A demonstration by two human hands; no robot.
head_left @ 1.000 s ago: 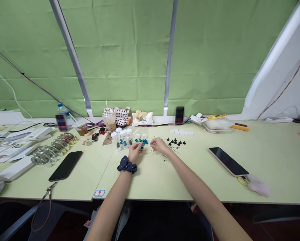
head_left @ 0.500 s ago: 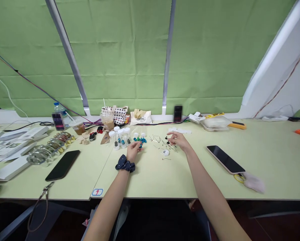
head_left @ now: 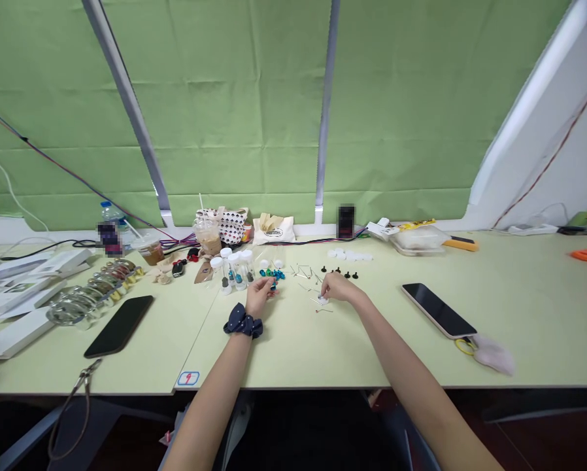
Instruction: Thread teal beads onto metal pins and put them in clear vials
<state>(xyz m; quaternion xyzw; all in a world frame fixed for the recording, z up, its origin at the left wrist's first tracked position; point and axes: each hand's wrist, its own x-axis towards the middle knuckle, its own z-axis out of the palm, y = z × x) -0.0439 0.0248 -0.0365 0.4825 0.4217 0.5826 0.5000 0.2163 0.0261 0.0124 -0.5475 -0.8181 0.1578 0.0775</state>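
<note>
My left hand [head_left: 258, 296], with a dark scrunchie [head_left: 243, 322] at its wrist, is closed in a pinch on a small blue piece [head_left: 274, 286]. Behind it lie a cluster of blue and green pieces [head_left: 272, 273] and several clear tubes with white caps [head_left: 234, 269]. My right hand [head_left: 336, 288] points down, fingertips together at a small round white lid [head_left: 323, 300]; whatever is between them is too small to name. Thin metal rods [head_left: 302, 271] are scattered between the hands. Several small black pieces [head_left: 347, 275] stand just beyond my right hand.
White caps [head_left: 350, 255] lie farther back. A phone [head_left: 439, 310] rests on the right, another phone [head_left: 119, 326] on the left. Iced drinks [head_left: 208, 237], a tote pouch [head_left: 274, 229], white boxes [head_left: 16, 337] and clear stacked rings [head_left: 85, 297] line the back and left.
My right hand has come back toward me and slightly left, from the black pieces to the round white lid. The left hand keeps its pinch in nearly the same place.
</note>
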